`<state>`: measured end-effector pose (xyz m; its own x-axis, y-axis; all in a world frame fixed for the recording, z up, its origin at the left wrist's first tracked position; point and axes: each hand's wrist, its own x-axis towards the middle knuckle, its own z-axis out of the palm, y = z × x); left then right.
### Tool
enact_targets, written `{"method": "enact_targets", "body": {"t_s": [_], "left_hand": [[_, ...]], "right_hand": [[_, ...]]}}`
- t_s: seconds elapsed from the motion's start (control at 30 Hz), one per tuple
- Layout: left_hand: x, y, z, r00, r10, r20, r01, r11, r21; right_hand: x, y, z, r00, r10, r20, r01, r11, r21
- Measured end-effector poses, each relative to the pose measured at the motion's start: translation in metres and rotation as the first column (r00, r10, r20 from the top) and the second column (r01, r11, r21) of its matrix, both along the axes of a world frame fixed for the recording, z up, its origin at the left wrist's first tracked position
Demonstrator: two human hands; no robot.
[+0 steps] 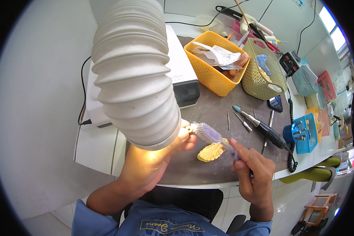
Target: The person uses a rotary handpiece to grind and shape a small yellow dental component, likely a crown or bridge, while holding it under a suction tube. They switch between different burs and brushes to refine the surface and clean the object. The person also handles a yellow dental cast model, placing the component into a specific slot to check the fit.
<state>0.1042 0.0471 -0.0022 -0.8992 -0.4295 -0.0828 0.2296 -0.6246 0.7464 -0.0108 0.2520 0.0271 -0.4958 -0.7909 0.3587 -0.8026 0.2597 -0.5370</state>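
A person's left hand reaches under the mouth of a wide white ribbed hose, its fingertips pinching a small pale piece. The right hand grips a clear toothbrush, its bristles touching that piece. Between the two hands, on the dark bench, lies a yellow dental cast. Just beyond the right hand rests a black rotary handpiece with a teal tip. Farther off stand an orange basket and an olive basket, side by side.

Dark phone screen on the desk by the olive basket, crumpled paper wrapper in the orange basket
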Motion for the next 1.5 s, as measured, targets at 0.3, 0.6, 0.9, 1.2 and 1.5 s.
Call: {"method": "enact_targets", "body": {"t_s": [0.3,0.6,0.9,1.2,1.5], "left_hand": [[0.003,0.002,0.001,1.000,0.011,-0.013,-0.010,0.999,0.052],[0.002,-0.001,0.002,1.000,0.000,-0.025,0.001,0.998,0.064],[0.002,0.000,0.000,0.999,0.018,-0.031,-0.016,0.998,0.068],[0.002,0.000,0.001,0.999,0.030,-0.041,-0.026,0.995,0.099],[0.002,0.000,-0.001,0.999,0.042,-0.005,-0.041,0.988,0.151]], "right_hand": [[0.006,-0.001,0.011,0.995,-0.012,-0.101,0.018,0.998,0.055],[0.007,-0.003,0.013,0.972,-0.109,-0.207,0.101,0.994,-0.049],[0.010,-0.001,0.014,0.980,-0.093,-0.178,0.085,0.995,-0.051],[0.009,0.000,0.011,0.985,-0.073,-0.158,0.061,0.995,-0.078],[0.008,-0.008,0.018,0.984,-0.044,-0.173,0.074,0.982,0.174]]}}
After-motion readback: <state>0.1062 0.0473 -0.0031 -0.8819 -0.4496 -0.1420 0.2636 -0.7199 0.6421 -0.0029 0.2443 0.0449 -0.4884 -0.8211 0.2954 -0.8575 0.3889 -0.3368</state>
